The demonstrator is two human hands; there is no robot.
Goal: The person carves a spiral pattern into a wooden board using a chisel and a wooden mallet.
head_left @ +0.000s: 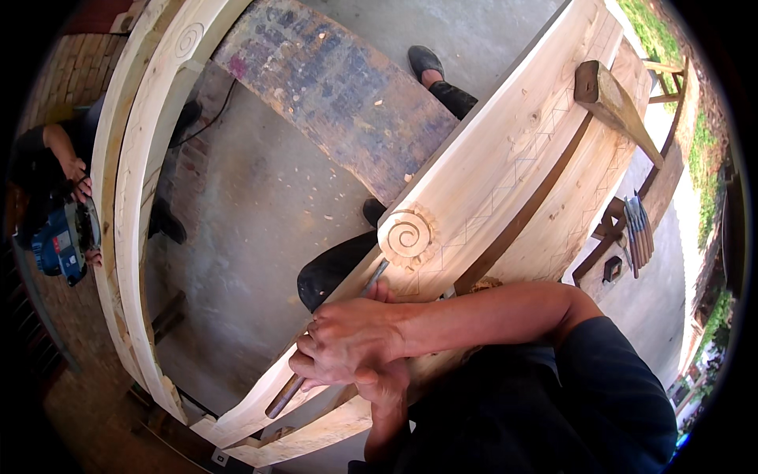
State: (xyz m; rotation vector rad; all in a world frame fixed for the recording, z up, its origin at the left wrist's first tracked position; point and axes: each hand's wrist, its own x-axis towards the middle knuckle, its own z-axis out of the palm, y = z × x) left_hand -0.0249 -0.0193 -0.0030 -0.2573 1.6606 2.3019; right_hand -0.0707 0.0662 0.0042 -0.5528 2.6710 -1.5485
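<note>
A carving chisel (285, 397) slants along the near end of a pale wooden beam (505, 170). My right hand (345, 336) is closed around its dark handle, whose butt sticks out at the lower left. Below it, my left hand (388, 387) reaches up under my right forearm. Its fingertips show beside the metal blade, though most of its grip is hidden. The blade's tip lies close to the lower left edge of a carved spiral (410, 238), ringed by small gouge cuts. Pencilled stepped lines run up the beam from the spiral.
A wooden mallet (620, 113) lies on the beams at the upper right. Several chisels (638, 234) rest beyond, near a small black object (612, 268). A stained plank (339, 99) spans the middle. Left, behind curved beams (142, 158), another person handles a blue power tool (60, 245).
</note>
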